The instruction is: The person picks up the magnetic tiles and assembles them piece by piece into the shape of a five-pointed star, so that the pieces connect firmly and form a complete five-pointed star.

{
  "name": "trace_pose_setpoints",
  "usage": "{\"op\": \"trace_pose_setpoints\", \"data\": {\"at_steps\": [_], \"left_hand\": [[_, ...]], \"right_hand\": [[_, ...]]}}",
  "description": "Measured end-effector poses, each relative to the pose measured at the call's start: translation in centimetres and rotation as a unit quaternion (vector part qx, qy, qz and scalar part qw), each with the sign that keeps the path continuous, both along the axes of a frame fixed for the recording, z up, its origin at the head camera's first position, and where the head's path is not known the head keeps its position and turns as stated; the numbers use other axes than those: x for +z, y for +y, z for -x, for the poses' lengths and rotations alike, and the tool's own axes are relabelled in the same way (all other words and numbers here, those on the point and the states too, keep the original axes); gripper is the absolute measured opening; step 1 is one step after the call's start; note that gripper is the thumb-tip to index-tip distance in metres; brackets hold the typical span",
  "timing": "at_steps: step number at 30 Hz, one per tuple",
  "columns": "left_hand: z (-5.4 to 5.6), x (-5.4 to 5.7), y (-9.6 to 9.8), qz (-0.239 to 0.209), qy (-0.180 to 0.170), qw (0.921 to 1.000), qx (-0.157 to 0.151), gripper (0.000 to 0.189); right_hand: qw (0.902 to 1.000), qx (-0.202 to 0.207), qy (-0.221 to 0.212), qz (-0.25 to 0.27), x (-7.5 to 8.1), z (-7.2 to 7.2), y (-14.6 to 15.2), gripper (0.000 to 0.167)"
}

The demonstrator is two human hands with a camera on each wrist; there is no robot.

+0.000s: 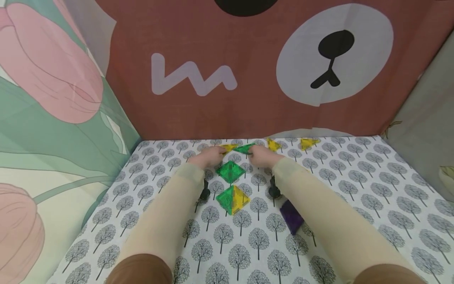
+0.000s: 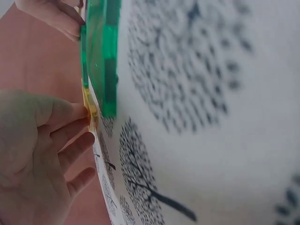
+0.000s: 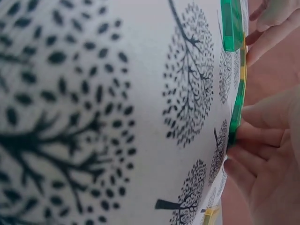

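Toward the far edge of the cloth, my left hand point(image 1: 211, 156) pinches a yellow translucent triangular tile point(image 1: 229, 147) between thumb and index finger. Its other fingers spread loosely in the left wrist view. My right hand point(image 1: 264, 156) pinches a green translucent triangular tile point(image 1: 244, 149) by its outer end, thumb on the near side in the right wrist view. The two tiles meet at their inner ends. Nearer me lies a green diamond point(image 1: 230, 172) of two triangles. Closer still is a second diamond, half green tile point(image 1: 225, 199), half yellow tile point(image 1: 239, 199).
Two more yellow tiles, one point(image 1: 273, 144) right of my right hand and another point(image 1: 308, 143) farther right, lie by the back wall. A dark purple tile point(image 1: 291, 217) sits beside my right forearm, partly hidden. Printed fabric walls point(image 1: 198, 114) stand behind and at both sides.
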State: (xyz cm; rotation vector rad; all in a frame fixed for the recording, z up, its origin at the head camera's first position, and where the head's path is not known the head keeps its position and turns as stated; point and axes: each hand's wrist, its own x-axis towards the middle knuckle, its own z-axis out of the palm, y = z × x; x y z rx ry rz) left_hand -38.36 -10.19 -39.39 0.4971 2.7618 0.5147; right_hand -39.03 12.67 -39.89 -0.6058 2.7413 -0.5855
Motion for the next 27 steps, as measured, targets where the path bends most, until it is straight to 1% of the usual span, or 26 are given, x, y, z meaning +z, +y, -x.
{"op": "trace_pose_setpoints", "data": {"at_steps": [2,3,6,9,11,13,17,22,25,27], "left_hand": [[0.0,0.0,0.1,-0.024,-0.019,0.9995,0.010,0.047],[-0.1,-0.1,0.2,-0.029,-0.026,0.9991,0.014,0.047],[0.0,-0.1,0.4,-0.016,-0.026,0.9995,0.013,0.047],[0.1,-0.1,0.6,0.006,-0.017,0.9998,-0.002,0.047],[0.2,-0.2,0.8,0.024,-0.003,0.9995,-0.018,0.046],[0.3,-0.2,0.9,0.033,0.004,0.9991,-0.028,0.045],[0.3,-0.1,0.9,0.043,0.010,0.9986,-0.030,0.043],[0.1,-0.1,0.9,0.051,0.015,0.9981,-0.031,0.042],[-0.1,0.1,1.1,0.067,0.023,0.9969,-0.034,0.042],[-0.3,0.3,1.3,0.081,0.030,0.9957,-0.036,0.042]], "right_hand": [[0.9999,0.002,-0.011,0.009,-0.1,0.1,0.0,0.045],[0.9999,0.005,-0.012,0.010,-0.2,0.1,0.0,0.046],[0.9999,0.006,-0.011,0.004,-0.3,0.2,-0.1,0.046],[0.9999,0.006,0.003,-0.015,-0.3,0.1,-0.3,0.046],[0.9995,0.006,0.008,-0.029,-0.1,0.1,-0.5,0.047],[0.9989,0.009,0.014,-0.043,0.1,0.0,-0.7,0.048],[0.9974,0.008,0.006,-0.071,0.5,-0.2,-1.1,0.051],[0.9950,0.020,-0.017,-0.097,0.3,-0.1,-1.5,0.054],[0.9939,0.030,0.001,-0.106,-0.3,-0.1,-1.6,0.054],[0.9929,0.040,0.028,-0.109,-0.4,-0.3,-1.9,0.052]]}}
